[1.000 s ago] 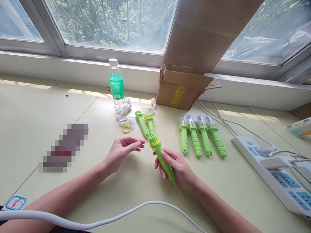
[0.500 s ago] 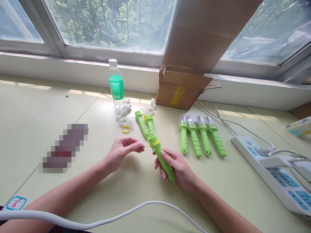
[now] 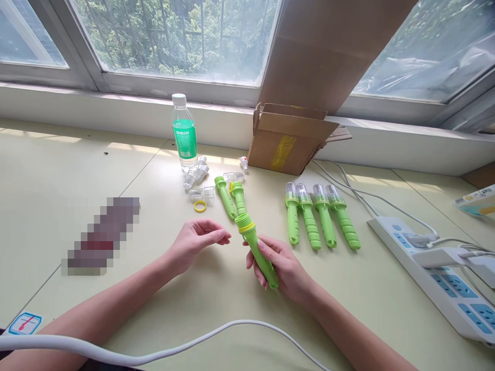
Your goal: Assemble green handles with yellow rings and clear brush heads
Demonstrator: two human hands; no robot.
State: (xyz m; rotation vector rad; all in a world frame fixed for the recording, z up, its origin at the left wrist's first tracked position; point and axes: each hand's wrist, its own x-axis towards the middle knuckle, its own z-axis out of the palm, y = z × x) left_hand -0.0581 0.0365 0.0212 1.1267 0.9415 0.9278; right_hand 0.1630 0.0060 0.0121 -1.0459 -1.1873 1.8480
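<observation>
A green flashlight handle [image 3: 253, 247] with a threaded top and a yellow ring round its neck lies tilted in my right hand [image 3: 284, 265], whose fingers wrap its lower half. To the left of it, my left hand [image 3: 199, 242] rests by the table with fingers curled and thumb against them; nothing shows between them. Beyond the hands lie two more green handles [image 3: 225, 198], one with a yellow ring near its top. A loose yellow ring [image 3: 200, 206] is beside a clear plastic lens cap [image 3: 203, 195]. Several other clear caps [image 3: 191, 178] lie near the bottle.
Several green flashlights with clear tops [image 3: 319, 221] lie in a row at the right. A water bottle [image 3: 185, 139] and a cardboard box [image 3: 292, 141] stand at the back. A power strip [image 3: 421, 273] is far right. A white cable [image 3: 216, 332] crosses the front.
Almost nothing differs. Both hands stay in place, and the green handle remains in my right hand.
</observation>
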